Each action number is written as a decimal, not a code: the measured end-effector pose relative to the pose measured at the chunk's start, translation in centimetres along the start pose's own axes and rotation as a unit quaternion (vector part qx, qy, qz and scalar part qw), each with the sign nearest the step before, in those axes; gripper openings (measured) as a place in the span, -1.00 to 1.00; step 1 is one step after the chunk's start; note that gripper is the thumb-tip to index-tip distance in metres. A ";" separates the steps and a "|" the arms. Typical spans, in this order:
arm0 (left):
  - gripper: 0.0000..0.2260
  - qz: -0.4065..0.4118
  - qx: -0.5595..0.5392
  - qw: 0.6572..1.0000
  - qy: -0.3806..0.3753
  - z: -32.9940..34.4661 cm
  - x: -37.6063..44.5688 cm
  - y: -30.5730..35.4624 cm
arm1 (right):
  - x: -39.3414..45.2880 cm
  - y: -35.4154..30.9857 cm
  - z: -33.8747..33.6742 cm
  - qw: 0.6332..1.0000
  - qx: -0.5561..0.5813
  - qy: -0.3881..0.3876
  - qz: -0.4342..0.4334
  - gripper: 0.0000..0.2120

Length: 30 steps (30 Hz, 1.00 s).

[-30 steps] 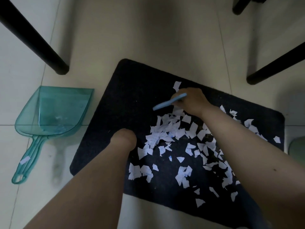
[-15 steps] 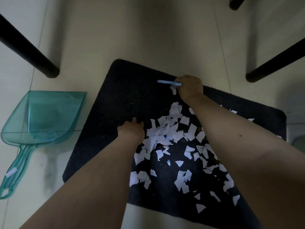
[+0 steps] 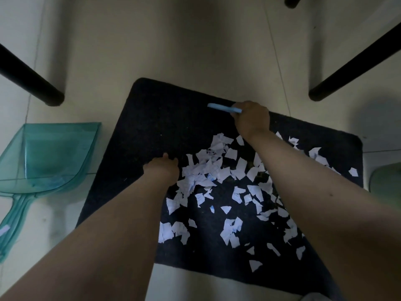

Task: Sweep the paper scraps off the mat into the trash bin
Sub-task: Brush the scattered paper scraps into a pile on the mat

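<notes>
A dark mat [image 3: 165,127] lies on the tiled floor. Several white paper scraps [image 3: 208,170] are strewn over its middle and right part. My right hand [image 3: 251,118] is at the mat's far edge, closed around a light-blue brush [image 3: 223,108] whose handle points left. My left hand [image 3: 162,168] rests on the mat at the left edge of the scrap pile, fingers bent down; whether it holds anything cannot be told. The teal see-through dustpan [image 3: 50,153] lies on the floor left of the mat, with its handle toward me.
Black furniture legs stand at far left [image 3: 41,92], far right [image 3: 338,79] and top [image 3: 293,2]. A pale green rounded object [image 3: 386,179] shows at the right edge beside the mat. One scrap [image 3: 4,230] lies on the dustpan handle.
My right hand carried the brush from the middle of the pile to the mat's far edge. My left hand slid forward beside the pile. The far scrap was drawn toward the heap.
</notes>
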<state>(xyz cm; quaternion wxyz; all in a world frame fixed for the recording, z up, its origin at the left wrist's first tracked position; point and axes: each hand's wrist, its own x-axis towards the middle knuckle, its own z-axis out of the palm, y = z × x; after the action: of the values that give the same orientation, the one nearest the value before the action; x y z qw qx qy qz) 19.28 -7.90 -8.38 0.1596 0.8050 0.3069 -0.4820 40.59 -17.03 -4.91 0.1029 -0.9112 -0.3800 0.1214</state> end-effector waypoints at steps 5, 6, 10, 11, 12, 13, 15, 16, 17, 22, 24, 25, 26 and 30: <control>-0.40 -0.006 0.007 1.000 -0.004 -0.1 0.1 0.2 | -3.3 -0.5 3.0 0.996 -0.049 -0.077 0.001 -0.72; -0.39 -0.007 0.008 1.000 -0.002 0.0 0.1 0.2 | -4.4 -0.5 3.2 0.995 -0.049 -0.092 0.007 -0.71; -0.39 -0.010 0.003 1.000 0.005 0.4 0.2 0.2 | -8.5 -0.6 2.8 0.995 -0.030 -0.097 -0.018 -0.77; -0.37 -0.009 0.003 1.000 0.004 0.5 0.3 0.1 | -9.0 -0.6 2.2 0.996 -0.024 -0.085 -0.019 -0.78; -0.36 -0.008 0.002 1.000 0.001 0.6 0.5 0.0 | -9.2 -0.5 1.6 0.997 -0.015 -0.068 -0.014 -0.78; -0.35 -0.007 0.003 1.000 -0.001 0.7 0.7 -0.1 | -8.9 -0.3 0.9 0.999 -0.004 -0.043 0.002 -0.77; -0.34 -0.004 0.004 1.000 -0.004 0.9 1.1 -0.3 | -7.6 0.8 -0.3 0.998 0.024 0.021 0.058 -0.77; -0.34 -0.003 0.005 1.000 -0.005 1.0 1.2 -0.3 | -6.7 1.7 -0.8 0.995 0.028 0.045 0.088 -0.77; -0.34 -0.003 0.005 1.000 -0.006 1.0 1.3 -0.4 | -5.9 2.6 -1.1 0.992 0.008 0.053 0.110 -0.77; -0.36 -0.007 0.019 1.000 -0.007 0.9 1.4 -0.3 | -4.8 4.0 0.1 0.987 -0.076 -0.033 0.136 -0.79; -0.36 -0.007 0.025 1.000 -0.010 0.9 1.6 -0.2 | -6.0 3.1 1.0 0.988 -0.064 -0.074 0.120 -0.76; -0.36 -0.007 0.028 1.000 -0.013 0.9 1.7 -0.2 | -6.9 2.6 1.5 0.988 -0.058 -0.092 0.110 -0.75; -0.36 -0.006 0.028 0.999 -0.014 0.9 1.7 -0.3 | -7.8 2.0 1.8 0.988 -0.055 -0.106 0.095 -0.74; -0.35 -0.007 0.021 1.000 -0.017 1.1 1.8 -0.4 | -11.1 1.0 1.8 0.994 -0.048 -0.089 0.033 -0.74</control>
<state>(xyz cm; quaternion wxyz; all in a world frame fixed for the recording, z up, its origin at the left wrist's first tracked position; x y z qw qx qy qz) 18.93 -7.62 -10.41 0.1440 0.7980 0.2993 -0.5028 33.20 -25.51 -5.33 0.0210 -0.9125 -0.3632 0.1873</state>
